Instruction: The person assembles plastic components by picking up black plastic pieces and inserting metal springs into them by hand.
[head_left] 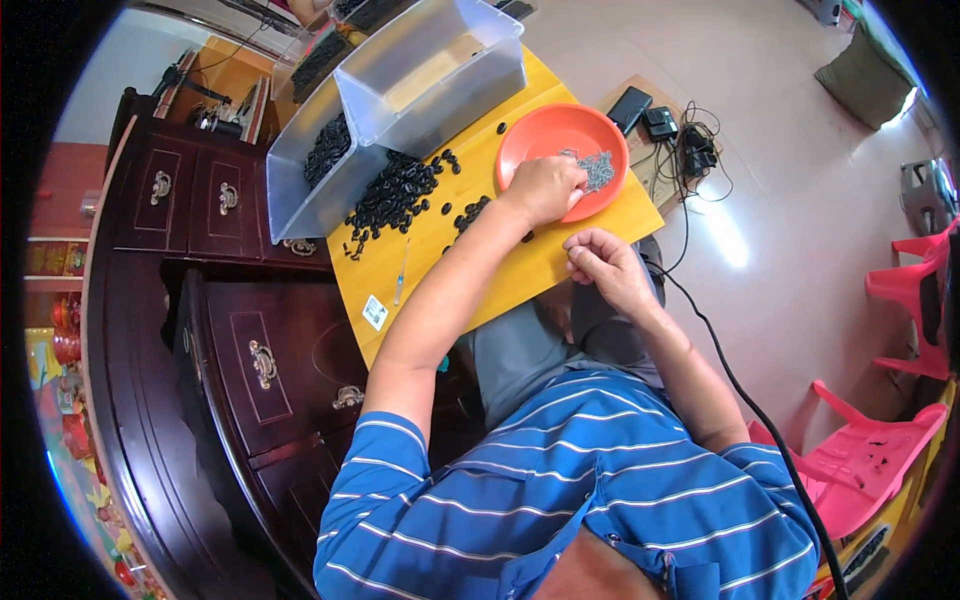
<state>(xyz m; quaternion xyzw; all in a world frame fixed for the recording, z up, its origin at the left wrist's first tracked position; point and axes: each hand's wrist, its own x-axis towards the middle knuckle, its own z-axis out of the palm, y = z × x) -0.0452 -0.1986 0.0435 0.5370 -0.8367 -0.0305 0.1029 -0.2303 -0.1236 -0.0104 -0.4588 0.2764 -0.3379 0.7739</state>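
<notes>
An orange bowl [517,137] stands at the far right of a yellow wooden tabletop [520,280], with a heap of small grey metal pieces [598,172] in it. My left hand [543,188] reaches over the bowl's near rim, its fingers drawn together beside the grey pieces. Whatever they may pinch is hidden. Nearer to me, just off the tabletop's right edge, my right hand [610,268] is curled with thumb against fingers; anything in it is too small to make out. Many black oval pieces [400,190] lie heaped left of the bowl, and a smaller group [470,212] lies beside my left forearm.
Clear plastic bins [430,95] stand at the back, one with black pieces. A thin screwdriver [402,272] and a white card [375,312] lie at left. Dark wooden drawers [270,350] flank the tabletop. A black cable [720,350] runs past my right arm; pink chairs [860,465] stand right.
</notes>
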